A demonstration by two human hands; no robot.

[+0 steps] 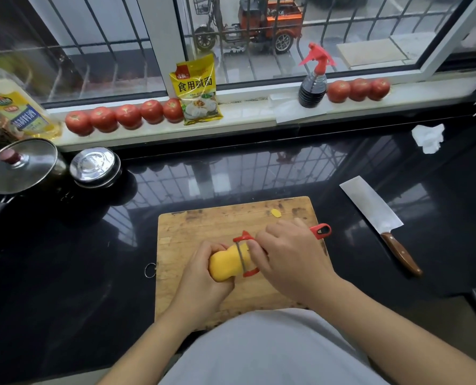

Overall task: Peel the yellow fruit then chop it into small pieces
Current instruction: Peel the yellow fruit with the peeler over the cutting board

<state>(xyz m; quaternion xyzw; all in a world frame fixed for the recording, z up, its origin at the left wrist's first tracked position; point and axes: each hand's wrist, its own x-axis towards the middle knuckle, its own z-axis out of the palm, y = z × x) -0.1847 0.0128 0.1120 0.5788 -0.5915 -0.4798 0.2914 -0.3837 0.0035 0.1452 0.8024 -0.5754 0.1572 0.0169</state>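
Gripping yellow fruit (225,263), left hand (203,276); right hand (289,259) holds peeler (248,255).

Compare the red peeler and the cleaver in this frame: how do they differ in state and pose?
The red peeler is gripped by the right hand and laid against the yellow fruit, which the left hand holds over the cutting board; the cleaver lies untouched, flat on the black counter to the board's right. The peeler's handle is red plastic, the cleaver's brown wood. Both have metal blades.
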